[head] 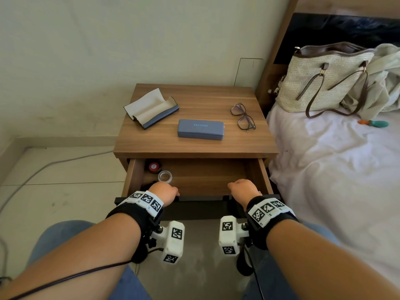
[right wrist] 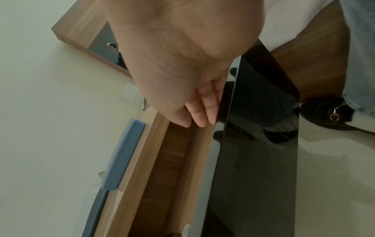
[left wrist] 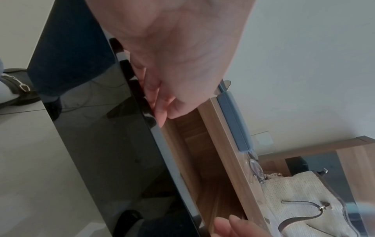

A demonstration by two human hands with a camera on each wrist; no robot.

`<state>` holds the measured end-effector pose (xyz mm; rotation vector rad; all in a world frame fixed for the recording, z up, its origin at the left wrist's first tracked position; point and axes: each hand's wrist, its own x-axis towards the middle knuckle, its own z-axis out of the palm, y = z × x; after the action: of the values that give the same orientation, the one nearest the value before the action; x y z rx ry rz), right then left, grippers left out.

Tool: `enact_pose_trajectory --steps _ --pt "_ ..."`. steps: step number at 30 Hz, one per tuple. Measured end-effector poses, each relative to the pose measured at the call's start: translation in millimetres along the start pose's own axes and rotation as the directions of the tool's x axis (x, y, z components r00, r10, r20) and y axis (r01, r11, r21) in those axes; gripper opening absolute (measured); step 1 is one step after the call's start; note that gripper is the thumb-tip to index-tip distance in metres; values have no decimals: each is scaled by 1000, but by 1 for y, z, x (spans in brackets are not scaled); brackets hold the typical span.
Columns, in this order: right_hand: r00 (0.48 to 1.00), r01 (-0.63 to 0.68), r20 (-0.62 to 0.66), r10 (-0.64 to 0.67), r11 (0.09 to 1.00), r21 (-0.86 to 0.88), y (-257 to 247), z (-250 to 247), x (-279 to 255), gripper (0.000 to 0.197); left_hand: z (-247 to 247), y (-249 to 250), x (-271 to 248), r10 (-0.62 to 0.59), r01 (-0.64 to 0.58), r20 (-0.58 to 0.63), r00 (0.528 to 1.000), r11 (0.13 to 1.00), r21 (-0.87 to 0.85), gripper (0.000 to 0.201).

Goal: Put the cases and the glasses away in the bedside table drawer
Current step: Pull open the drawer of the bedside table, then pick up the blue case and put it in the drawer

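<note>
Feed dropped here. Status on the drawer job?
Left hand and right hand grip the open wooden drawer's black front. Closed blue case, open case, glasses on top, untouched. Nothing obstructing.

Head camera looks down and forward from above my forearms, over the whole bedside table [head: 194, 146] and part of the bed [head: 324, 169]. Each wrist camera sits close under my palm, looking along my fingers at the drawer's [head: 207, 180] glossy black front [left wrist: 113, 144] [right wrist: 253, 160]. All three views share the open drawer and the closed blue case [head: 200, 129] [left wrist: 233, 121] [right wrist: 123, 154].
</note>
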<state>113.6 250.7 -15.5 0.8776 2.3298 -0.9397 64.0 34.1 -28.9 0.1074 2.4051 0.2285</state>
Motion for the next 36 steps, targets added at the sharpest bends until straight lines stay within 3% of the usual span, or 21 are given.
enact_pose_trajectory --steps 3,5,10,12,16,20,21,23,25,29,36 --pt "999 25 -37 -22 996 86 12 9 6 44 4 -5 -7 50 -54 75 996 997 51 36" --pt "999 35 -31 -32 995 89 19 12 6 42 7 -6 -14 2 -5 75 997 999 50 39" --pt "999 44 -28 -41 993 111 22 9 -16 38 12 -9 -29 -12 14 17 1000 990 -142 39" --pt "999 47 -31 -44 992 119 24 9 -19 38 13 -12 -29 -65 55 -24 998 951 -305 41" --pt "998 58 -13 -57 997 60 25 7 -24 38 14 -13 -34 -54 28 -56 997 921 -388 40" --pt "1000 17 -5 -17 999 36 24 7 -23 37 10 -14 -36 -54 64 34 998 908 -414 32" --pt "1000 -17 -3 18 995 99 25 6 -22 37 10 -14 -34 -22 46 69 997 930 -364 28" --pt "1000 -3 17 4 999 -47 25 6 -21 39 11 -14 -30 -42 88 119 992 906 -414 22" --pt "999 19 31 -17 997 -69 21 3 -19 40 10 -13 -26 -67 122 132 989 875 -469 20" --pt "995 -17 104 -11 964 266 10 -5 -18 38 2 -10 -20 -49 121 131 990 771 -625 15" --pt "995 63 37 -94 863 501 -32 -38 -5 37 -52 12 -12 -55 -51 -104 993 594 -803 25"
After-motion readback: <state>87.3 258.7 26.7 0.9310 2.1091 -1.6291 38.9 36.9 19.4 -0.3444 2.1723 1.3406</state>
